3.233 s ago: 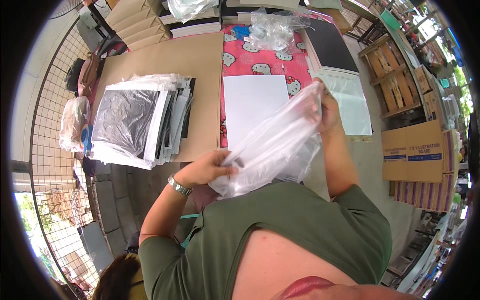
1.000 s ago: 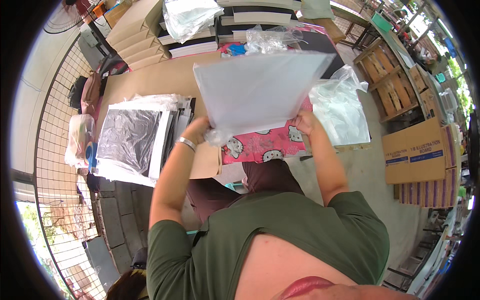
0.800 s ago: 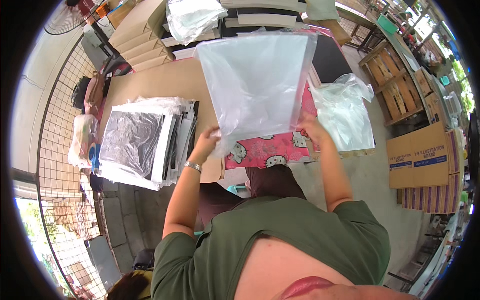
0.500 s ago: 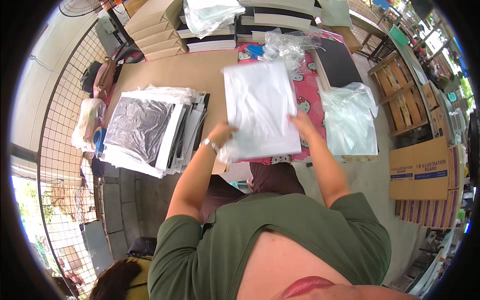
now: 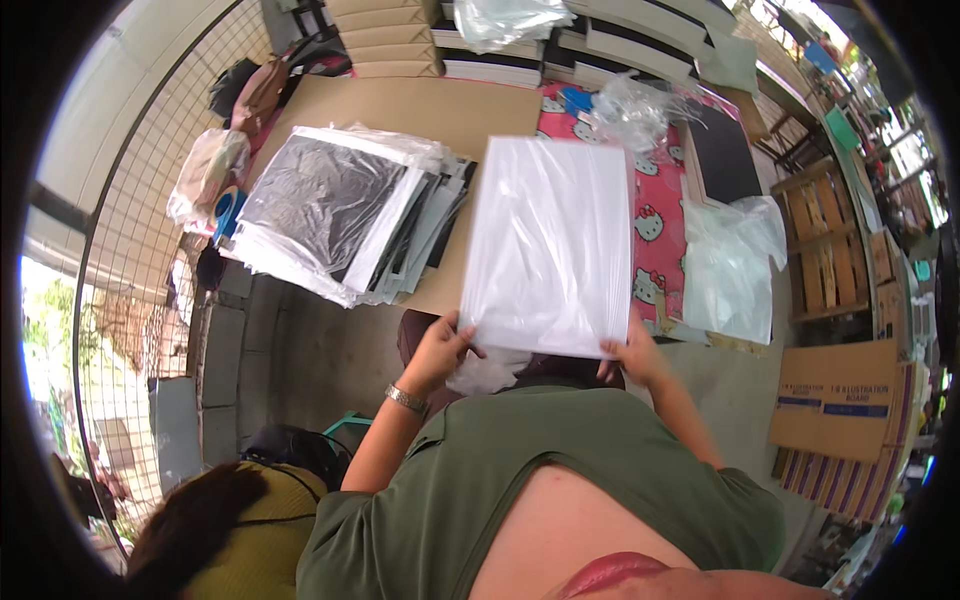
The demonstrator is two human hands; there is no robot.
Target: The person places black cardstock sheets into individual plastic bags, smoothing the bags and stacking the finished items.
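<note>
A white board (image 5: 548,245) in a clear plastic sleeve lies over the table's front edge, its near end close to my body. My left hand (image 5: 440,352) grips its near left corner between thumb and fingers. At the near right corner, my right hand (image 5: 636,352) pinches the board the same way. Below the near edge, beside my left hand, a loose flap of clear plastic (image 5: 488,372) hangs down. To the left sits an uneven pile of plastic-wrapped black and white boards (image 5: 325,205).
Brown cardboard (image 5: 400,105) covers the left table; a pink patterned cloth (image 5: 652,225) shows at right. Clear plastic bags (image 5: 728,265) and a black board stack (image 5: 735,150) lie right. More board stacks (image 5: 640,50) stand at the back. Another person's yellow-clad back (image 5: 260,525) is at lower left.
The sleeved board has come nearer my body, with both hands now at its near corners rather than along its sides. The view has shifted, so the table appears higher and further right.
</note>
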